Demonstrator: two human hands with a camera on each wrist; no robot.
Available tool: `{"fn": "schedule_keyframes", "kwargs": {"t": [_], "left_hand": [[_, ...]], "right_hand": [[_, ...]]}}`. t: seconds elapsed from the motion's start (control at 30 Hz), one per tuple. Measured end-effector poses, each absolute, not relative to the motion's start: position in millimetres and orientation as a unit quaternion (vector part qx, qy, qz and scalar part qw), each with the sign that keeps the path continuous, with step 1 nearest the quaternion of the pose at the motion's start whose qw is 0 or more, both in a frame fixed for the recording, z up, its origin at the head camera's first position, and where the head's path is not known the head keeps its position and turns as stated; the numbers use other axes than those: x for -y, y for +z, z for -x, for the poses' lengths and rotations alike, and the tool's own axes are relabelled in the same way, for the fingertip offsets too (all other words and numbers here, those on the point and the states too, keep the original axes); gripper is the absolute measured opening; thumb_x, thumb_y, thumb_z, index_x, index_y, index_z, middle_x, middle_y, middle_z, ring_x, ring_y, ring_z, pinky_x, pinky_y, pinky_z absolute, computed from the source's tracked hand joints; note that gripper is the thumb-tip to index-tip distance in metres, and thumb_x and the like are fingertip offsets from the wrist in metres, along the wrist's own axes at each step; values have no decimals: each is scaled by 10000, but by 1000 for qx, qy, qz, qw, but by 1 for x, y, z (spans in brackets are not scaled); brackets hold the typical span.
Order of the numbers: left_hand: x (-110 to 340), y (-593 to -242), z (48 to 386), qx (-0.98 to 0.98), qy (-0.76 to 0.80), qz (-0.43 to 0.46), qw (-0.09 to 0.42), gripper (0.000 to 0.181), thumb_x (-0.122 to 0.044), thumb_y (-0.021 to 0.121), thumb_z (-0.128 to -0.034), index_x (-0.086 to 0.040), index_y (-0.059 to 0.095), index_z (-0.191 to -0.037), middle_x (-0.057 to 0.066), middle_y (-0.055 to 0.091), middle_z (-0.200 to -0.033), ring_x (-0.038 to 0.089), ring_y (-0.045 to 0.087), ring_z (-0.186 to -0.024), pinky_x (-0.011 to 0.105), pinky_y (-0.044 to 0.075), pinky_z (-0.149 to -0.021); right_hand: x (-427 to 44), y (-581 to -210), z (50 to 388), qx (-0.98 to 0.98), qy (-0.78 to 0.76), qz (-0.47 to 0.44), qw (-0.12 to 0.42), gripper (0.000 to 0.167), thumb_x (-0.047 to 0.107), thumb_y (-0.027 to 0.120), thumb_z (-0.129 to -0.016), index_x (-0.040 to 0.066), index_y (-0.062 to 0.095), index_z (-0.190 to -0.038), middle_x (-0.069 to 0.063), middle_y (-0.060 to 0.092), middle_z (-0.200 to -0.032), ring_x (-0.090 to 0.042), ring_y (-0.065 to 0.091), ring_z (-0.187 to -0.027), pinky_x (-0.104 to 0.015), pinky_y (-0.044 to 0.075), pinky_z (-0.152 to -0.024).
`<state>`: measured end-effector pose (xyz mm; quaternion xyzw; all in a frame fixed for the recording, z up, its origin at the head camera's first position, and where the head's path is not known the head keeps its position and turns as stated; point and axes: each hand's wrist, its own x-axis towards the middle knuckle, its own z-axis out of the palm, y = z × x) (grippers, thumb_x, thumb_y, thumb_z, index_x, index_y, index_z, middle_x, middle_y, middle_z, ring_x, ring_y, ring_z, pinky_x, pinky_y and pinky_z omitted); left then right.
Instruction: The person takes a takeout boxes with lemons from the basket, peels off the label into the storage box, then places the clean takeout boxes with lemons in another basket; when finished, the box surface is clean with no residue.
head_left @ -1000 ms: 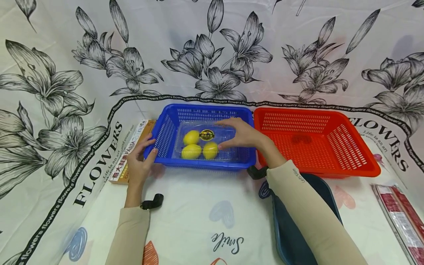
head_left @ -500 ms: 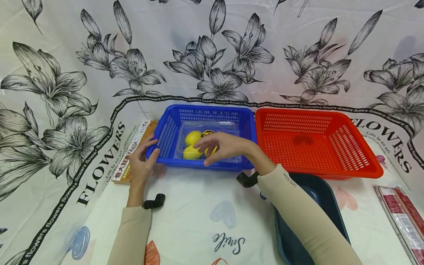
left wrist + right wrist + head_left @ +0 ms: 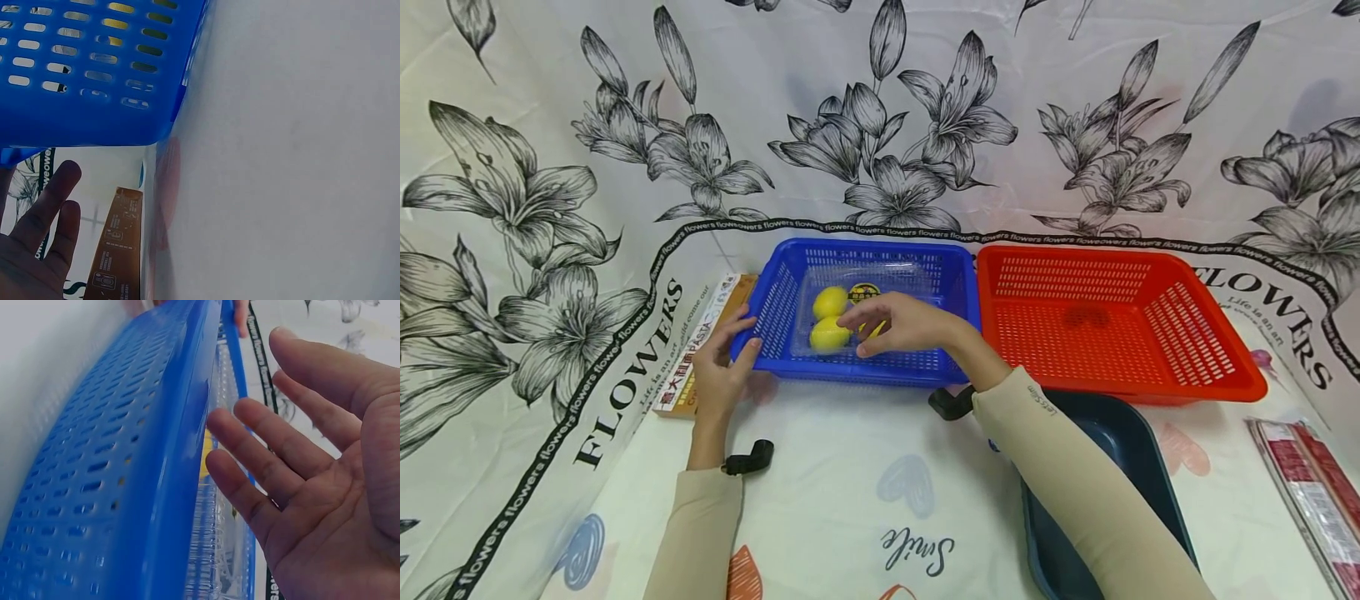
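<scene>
A clear plastic box (image 3: 910,287) with a black-and-gold label lies inside the blue basket (image 3: 850,371). Yellow lemons (image 3: 830,333) show through its lid; one is mostly covered by my right hand (image 3: 906,322). That hand hovers over the box's front right part, its fingers loosely bent and spread, pinching nothing; whether a fingertip touches the lid, I cannot tell. At the basket's front left corner, my left hand (image 3: 721,358) grips the rim between thumb and fingers. From the left wrist view, two fingers (image 3: 57,187) extend below the blue rim, off its surface.
A red basket (image 3: 1078,387) stands directly right of the blue one. Nearer lies a dark blue tray (image 3: 1037,533), partly under my right sleeve. A pasta box (image 3: 681,400) sits by my left hand, and a red-and-white flat package (image 3: 1311,504) lies at far right.
My right hand has let go of the plastic box's right side and shifted left and nearer, over the lemons. Lately the box has slid slightly back and left. My left hand stays on the rim.
</scene>
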<state>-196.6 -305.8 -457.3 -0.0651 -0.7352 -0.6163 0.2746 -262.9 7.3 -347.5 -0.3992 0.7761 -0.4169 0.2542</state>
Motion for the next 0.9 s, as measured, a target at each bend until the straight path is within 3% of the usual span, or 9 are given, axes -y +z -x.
{"fn": "schedule_keyframes", "kwargs": {"t": [0.3,0.43,0.6,0.73,0.9], "left_hand": [[305,-460,196,732,-621,69,272,334,-28,686,-918,67,676,-1238,140,578,-1485,63,624,-1263,134,520,-980],[306,-459,196,734,-619,63,272,333,-27,685,-916,52,683,-1239,124,583,-1483,74,630,-1258,130,522,-973],[306,-457,196,736,-618,57,272,325,-36,683,-920,27,693,-1239,79,594,-1479,157,646,-1260,133,529,-964],[306,-458,197,739,-613,58,274,321,-38,685,-922,27,695,-1236,89,592,-1481,119,642,-1261,135,526,-969],[306,-459,197,738,-614,59,275,324,-27,689,-913,36,693,-1231,109,590,-1479,45,636,-1236,132,527,-966]], "right_hand": [[4,-350,266,-775,-432,390,246,475,125,734,-928,77,615,-1385,-133,603,-1448,-360,597,-1280,-400,521,-1079],[0,-351,271,-771,-455,382,228,452,140,730,-933,72,630,-1369,-152,649,-1379,-290,649,-1207,-361,542,-1044],[-22,-348,285,-782,-506,326,162,377,192,733,-941,135,684,-1310,-99,721,-1232,-203,668,-1099,-378,558,-974],[-43,-348,298,-810,-509,269,115,389,255,744,-937,174,686,-1313,-121,695,-1277,-215,639,-1110,-439,545,-969],[-64,-355,308,-839,-481,236,96,473,302,743,-933,155,645,-1372,-105,619,-1414,-277,568,-1258,-514,512,-1037]]}}
